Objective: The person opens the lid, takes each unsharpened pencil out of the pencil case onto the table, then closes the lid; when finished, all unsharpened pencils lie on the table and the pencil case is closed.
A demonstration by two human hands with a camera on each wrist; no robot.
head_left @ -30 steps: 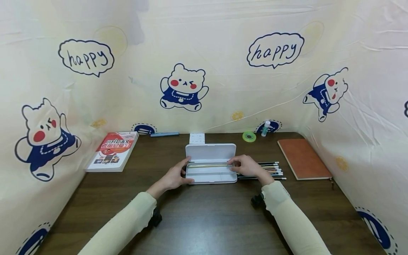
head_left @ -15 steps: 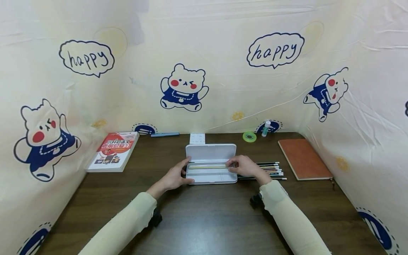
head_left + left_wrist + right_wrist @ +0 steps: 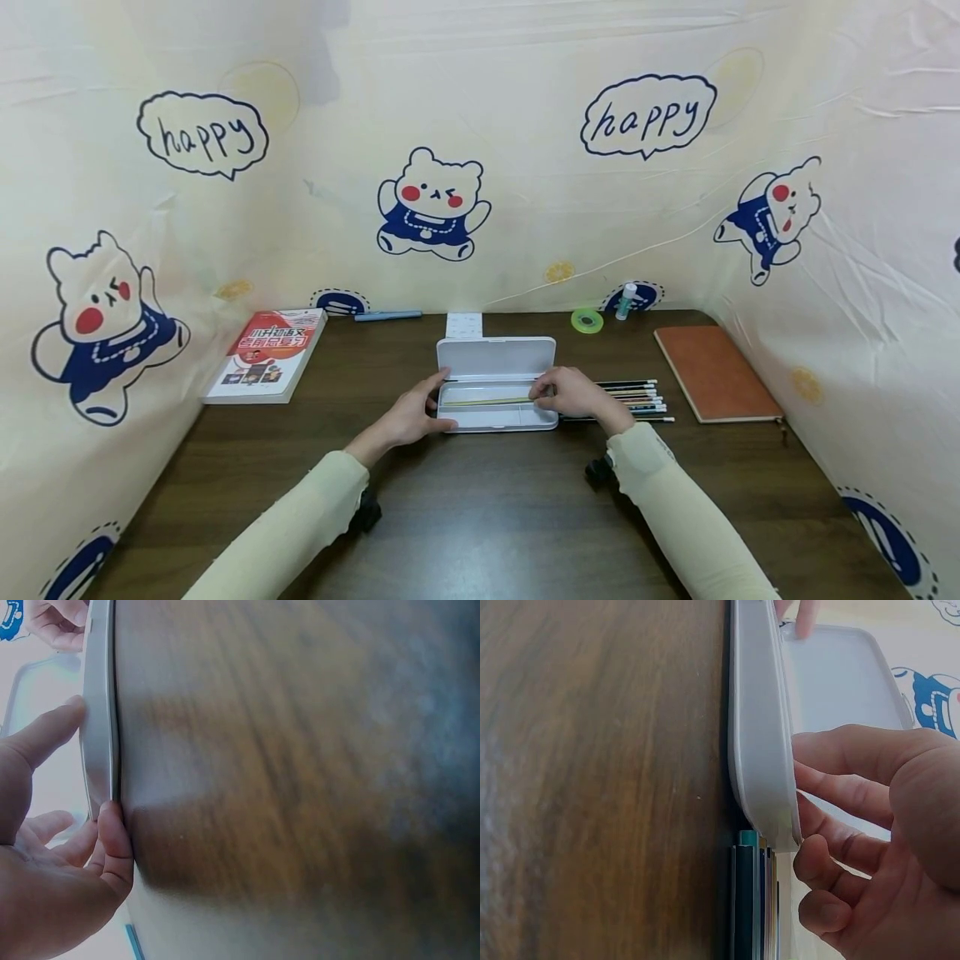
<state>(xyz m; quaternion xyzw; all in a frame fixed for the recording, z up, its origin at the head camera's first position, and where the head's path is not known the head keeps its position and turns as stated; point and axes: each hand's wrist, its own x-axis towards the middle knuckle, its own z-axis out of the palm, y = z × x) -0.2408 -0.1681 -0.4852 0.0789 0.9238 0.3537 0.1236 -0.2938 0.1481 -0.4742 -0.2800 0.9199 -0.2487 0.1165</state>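
Observation:
A white pencil case [image 3: 495, 358] stands with its lid raised in the middle of the desk. My left hand [image 3: 408, 417] grips its left end, thumb at the front corner and fingertips up by the hinge. In the left wrist view the thumb lies at the rim of the case [image 3: 99, 742] and the other fingers curl at its end. Inside the tray lies a thin yellowish pencil [image 3: 483, 402]. My right hand [image 3: 567, 392] reaches over the right part of the tray and pinches the pencil's right end, which the fingers hide. In the right wrist view the fingertips dip behind the case wall [image 3: 763, 720].
Several pencils [image 3: 643, 398] lie just right of the case. Farther right is a brown notebook [image 3: 716, 373]. Green tape [image 3: 587, 322], a glue stick [image 3: 625, 302], a white card [image 3: 464, 326] and a blue pen [image 3: 387, 316] line the back. A book [image 3: 264, 358] lies left.
My right hand has shifted slightly left, and the pencil in the tray has moved from the back toward the front. The left hand stays on the case.

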